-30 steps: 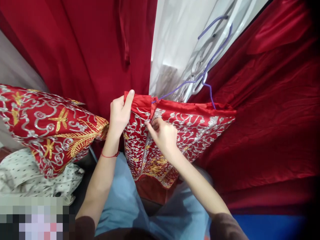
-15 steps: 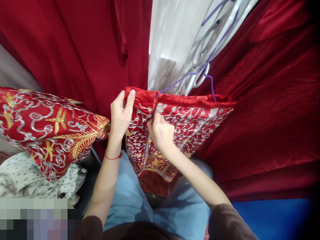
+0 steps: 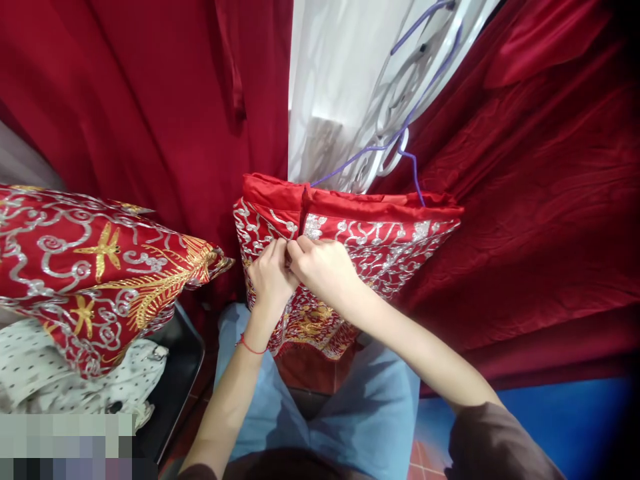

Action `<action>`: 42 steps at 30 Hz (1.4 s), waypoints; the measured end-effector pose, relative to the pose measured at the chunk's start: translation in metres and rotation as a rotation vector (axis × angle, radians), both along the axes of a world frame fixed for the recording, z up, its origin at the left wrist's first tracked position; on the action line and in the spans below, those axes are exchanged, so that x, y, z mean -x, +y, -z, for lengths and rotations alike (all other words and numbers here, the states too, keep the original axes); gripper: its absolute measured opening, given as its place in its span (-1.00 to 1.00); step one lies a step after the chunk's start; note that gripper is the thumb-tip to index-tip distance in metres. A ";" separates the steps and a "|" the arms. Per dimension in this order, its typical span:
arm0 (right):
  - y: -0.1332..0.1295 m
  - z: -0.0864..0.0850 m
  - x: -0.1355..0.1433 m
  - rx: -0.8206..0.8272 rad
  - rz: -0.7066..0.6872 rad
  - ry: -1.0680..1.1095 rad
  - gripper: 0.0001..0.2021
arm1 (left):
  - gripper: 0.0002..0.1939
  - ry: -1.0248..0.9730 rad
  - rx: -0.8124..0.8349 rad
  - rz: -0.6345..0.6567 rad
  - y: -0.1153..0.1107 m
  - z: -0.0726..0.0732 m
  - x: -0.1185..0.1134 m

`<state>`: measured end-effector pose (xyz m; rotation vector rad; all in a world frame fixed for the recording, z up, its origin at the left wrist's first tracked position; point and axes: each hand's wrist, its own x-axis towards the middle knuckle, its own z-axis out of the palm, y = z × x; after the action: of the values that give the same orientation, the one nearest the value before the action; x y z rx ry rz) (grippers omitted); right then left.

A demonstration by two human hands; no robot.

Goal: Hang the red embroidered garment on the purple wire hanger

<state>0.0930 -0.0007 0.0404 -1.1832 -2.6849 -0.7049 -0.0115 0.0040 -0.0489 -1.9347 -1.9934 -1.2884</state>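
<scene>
A red skirt (image 3: 385,230) with silver and gold embroidery hangs by its plain red waistband from a purple wire hanger (image 3: 370,150). A slit runs down from the waistband, left of the skirt's middle. Just below it, my left hand (image 3: 273,273) is closed on the fabric along the slit's left edge. My right hand (image 3: 325,263) pinches the slit's other edge, its knuckles against the left fingers. Whatever small part lies between the fingertips is hidden.
On the left, another red embroidered garment (image 3: 110,267) lies over a white dotted cloth (image 3: 45,360) on a black chair (image 3: 183,353). Dark red curtains (image 3: 165,100) hang on both sides. The hanger hooks on a white scrollwork frame (image 3: 395,93). A blue surface (image 3: 525,427) lies lower right.
My left hand has let go of the waistband's left corner and moved down and right to the slit, beside my right hand. My right hand stays at the slit, slightly lower.
</scene>
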 end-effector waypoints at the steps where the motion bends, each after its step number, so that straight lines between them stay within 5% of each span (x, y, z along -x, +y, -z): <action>1: 0.001 0.001 0.000 -0.013 -0.026 0.000 -0.77 | -0.90 -0.004 0.019 -0.003 0.001 -0.001 -0.002; 6: 0.009 0.002 -0.009 -0.097 -0.169 -0.052 -0.73 | -0.87 -0.039 0.053 0.036 0.001 -0.002 -0.003; 11: 0.005 -0.004 -0.017 -0.021 -0.241 -0.049 -0.77 | -0.83 -0.074 -0.124 0.010 0.000 0.003 0.000; 20: -0.001 -0.012 -0.016 -0.116 -0.252 -0.063 -0.73 | -0.90 -0.054 -0.082 0.116 -0.002 -0.016 0.007; 28: 0.023 -0.047 -0.031 -0.223 -0.131 0.145 -0.71 | -0.66 -0.069 -0.104 0.124 -0.007 -0.027 -0.002; 33: 0.031 -0.068 -0.016 -0.215 -0.148 0.373 -0.71 | -0.64 -0.121 -0.100 0.160 -0.011 -0.022 -0.003; 39: 0.078 -0.061 0.019 -0.128 -0.012 0.489 -0.64 | -0.61 -0.106 -0.097 0.144 -0.016 -0.020 -0.006; 42: 0.078 -0.061 0.026 -0.005 -0.026 0.495 -0.70 | -0.63 -0.106 -0.077 0.154 -0.017 -0.021 -0.003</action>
<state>0.0672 0.0772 0.1016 -1.1382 -2.2780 -0.3532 -0.0083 -0.0134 -0.0282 -2.0601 -1.8395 -1.5098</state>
